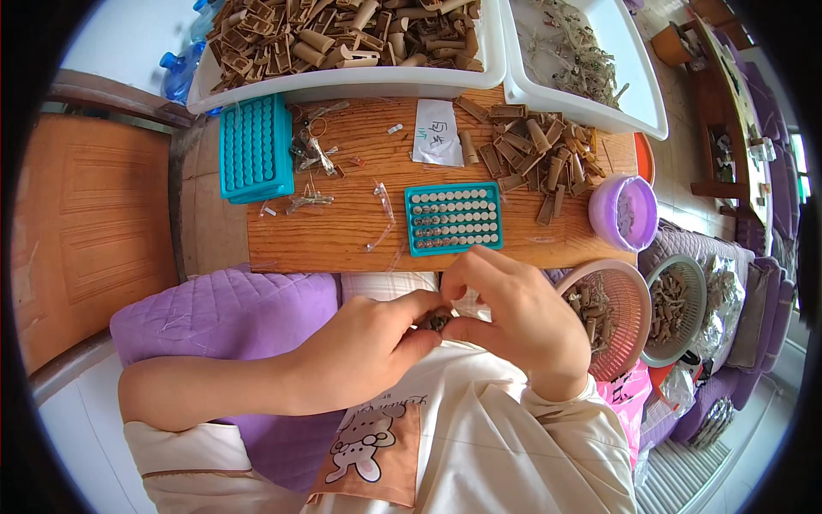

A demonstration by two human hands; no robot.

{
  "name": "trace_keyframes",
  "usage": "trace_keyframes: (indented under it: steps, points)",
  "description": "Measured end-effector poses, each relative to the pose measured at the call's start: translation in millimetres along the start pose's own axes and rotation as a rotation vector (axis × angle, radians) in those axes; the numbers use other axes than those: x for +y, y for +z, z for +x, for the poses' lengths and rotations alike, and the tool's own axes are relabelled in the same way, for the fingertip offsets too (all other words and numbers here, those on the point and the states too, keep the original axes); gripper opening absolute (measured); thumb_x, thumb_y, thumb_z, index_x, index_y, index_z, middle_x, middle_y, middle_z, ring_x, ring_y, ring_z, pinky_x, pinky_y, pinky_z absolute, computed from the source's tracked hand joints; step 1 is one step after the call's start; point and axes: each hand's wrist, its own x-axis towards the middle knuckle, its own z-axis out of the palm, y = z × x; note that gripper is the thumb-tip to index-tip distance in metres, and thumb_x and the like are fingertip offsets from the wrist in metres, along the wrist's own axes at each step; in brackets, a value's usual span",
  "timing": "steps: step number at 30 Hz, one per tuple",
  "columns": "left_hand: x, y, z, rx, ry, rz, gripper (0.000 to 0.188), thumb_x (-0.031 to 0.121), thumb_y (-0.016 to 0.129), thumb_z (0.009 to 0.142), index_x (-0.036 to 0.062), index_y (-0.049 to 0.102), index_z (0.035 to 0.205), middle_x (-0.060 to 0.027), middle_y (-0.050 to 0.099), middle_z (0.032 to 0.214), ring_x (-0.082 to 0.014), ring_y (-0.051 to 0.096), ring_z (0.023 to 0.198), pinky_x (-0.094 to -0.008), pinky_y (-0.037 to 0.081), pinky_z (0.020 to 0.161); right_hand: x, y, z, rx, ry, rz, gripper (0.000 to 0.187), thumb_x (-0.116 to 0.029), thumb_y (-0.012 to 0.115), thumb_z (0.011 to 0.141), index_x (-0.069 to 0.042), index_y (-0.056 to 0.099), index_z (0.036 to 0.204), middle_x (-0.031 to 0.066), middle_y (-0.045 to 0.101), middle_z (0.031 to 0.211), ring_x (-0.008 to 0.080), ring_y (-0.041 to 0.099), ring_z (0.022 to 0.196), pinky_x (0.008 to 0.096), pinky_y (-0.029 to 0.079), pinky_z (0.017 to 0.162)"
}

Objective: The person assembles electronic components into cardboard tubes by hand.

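In front of my chest, my left hand (385,330) is closed in a pinch around a small brown plastic casing (435,322). A dark, shiny end of it peeks out between the fingertips. My right hand (522,313) meets it from the other side, thumb against the piece and index finger bent over it. The fingers cover most of the casing. Just beyond both hands, on the wooden table (334,231), lies a teal tray (409,224) with rows of small round silver button cells (454,218).
A loose pile of brown casings (548,154) lies right of a white paper slip (437,133). Stacked teal trays (255,147) stand left, beside tangled wires (312,154). White bins (342,90) line the back. A purple bowl (623,212) and filled baskets (604,317) sit right.
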Motion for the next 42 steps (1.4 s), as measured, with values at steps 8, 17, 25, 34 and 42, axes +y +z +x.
trace_keyframes:
  steps: [8, 17, 25, 34, 42]
  points:
    - [0.5, -9.5, -1.2, -0.026, -0.002, -0.565, 0.019, 0.002, 0.042, 0.083, -0.0005, 0.045, 0.101, -0.006, 0.05, 0.096, -0.0118, 0.052, 0.092, -0.026, 0.045, 0.079, 105.4, -5.5, 5.4, 0.459, 0.223, -0.094, 0.014, -0.007, 0.06, 0.074, -0.003, 0.061, 0.087, 0.0081, 0.056, 0.081, 0.0205, 0.058, 0.069, 0.0312, 0.045, 0.059]
    - [-2.1, -7.0, -2.1, -0.041, 0.064, -0.622, 0.019, 0.005, 0.041, 0.084, 0.001, 0.045, 0.102, -0.0058, 0.05, 0.096, -0.0123, 0.052, 0.091, -0.0267, 0.044, 0.08, 156.9, 28.7, 11.9, 0.604, 0.125, -0.457, 0.013, -0.008, 0.058, 0.074, -0.005, 0.06, 0.087, 0.0086, 0.055, 0.081, 0.0284, 0.056, 0.067, 0.0343, 0.046, 0.059]
    - [-4.9, -4.9, -1.0, -0.052, 0.043, -0.567, 0.023, 0.009, 0.042, 0.087, 0.0003, 0.042, 0.108, -0.0075, 0.051, 0.1, -0.0127, 0.053, 0.091, -0.0262, 0.044, 0.08, 154.7, 32.3, 10.8, 0.709, 0.159, -0.309, 0.007, -0.002, 0.057, 0.073, -0.003, 0.057, 0.079, 0.0092, 0.054, 0.081, 0.025, 0.056, 0.067, 0.0319, 0.046, 0.059]
    - [-8.6, 1.9, -2.1, 0.087, 0.139, -0.565, 0.031, 0.012, 0.044, 0.088, -0.0011, 0.037, 0.115, -0.01, 0.055, 0.1, -0.0137, 0.055, 0.09, -0.0251, 0.045, 0.075, 27.9, 61.8, -11.5, 0.877, -0.351, 0.076, 0.019, 0.01, 0.063, 0.062, 0.002, 0.055, 0.076, 0.0184, 0.061, 0.088, 0.0229, 0.062, 0.072, 0.0258, 0.051, 0.058]
    - [-8.7, 4.0, -0.8, 0.101, 0.046, -0.57, 0.034, 0.01, 0.045, 0.087, -0.0029, 0.036, 0.118, -0.0099, 0.057, 0.095, -0.0134, 0.056, 0.086, -0.0251, 0.047, 0.073, 24.0, 68.0, -11.5, 0.791, -0.372, 0.075, 0.019, 0.009, 0.065, 0.062, 0.003, 0.054, 0.077, 0.0159, 0.06, 0.084, 0.0262, 0.062, 0.078, 0.0291, 0.052, 0.066]
